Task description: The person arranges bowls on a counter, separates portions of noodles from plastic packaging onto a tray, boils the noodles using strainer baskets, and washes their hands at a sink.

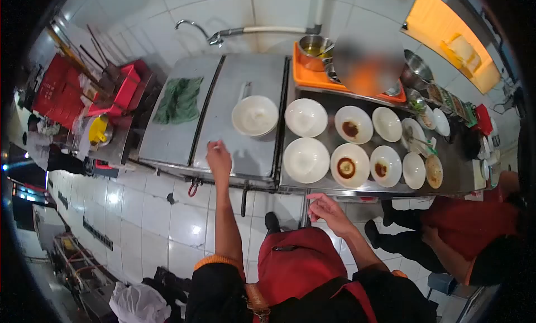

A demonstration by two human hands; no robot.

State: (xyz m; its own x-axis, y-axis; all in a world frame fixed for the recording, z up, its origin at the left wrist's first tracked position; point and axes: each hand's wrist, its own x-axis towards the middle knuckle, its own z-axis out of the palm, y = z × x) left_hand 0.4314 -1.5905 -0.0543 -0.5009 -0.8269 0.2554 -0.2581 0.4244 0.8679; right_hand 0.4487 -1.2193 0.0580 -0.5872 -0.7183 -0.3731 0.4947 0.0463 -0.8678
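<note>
My left hand point(219, 157) hovers over the front of the steel counter lid point(234, 150). Its fingers are curled together, and whatever they may hold is too small to make out. To its upper right, a white bowl point(255, 115) stands on the lid with a metal handle behind it. My right hand point(330, 214) is in front of the counter edge, index finger stretched out and nothing in it. Nearest to it are a plain white bowl point(306, 160) and a bowl with dark sauce point(349, 165). Another sauce bowl point(354, 124) sits behind.
A green cloth point(180, 101) lies on the left lid, below a wall faucet point(214, 39). An orange tray point(312, 77) holds metal pots. More bowls point(414, 170) line the right side. A co-worker in a red apron point(460, 222) stands at right. A red bin point(125, 85) is at left.
</note>
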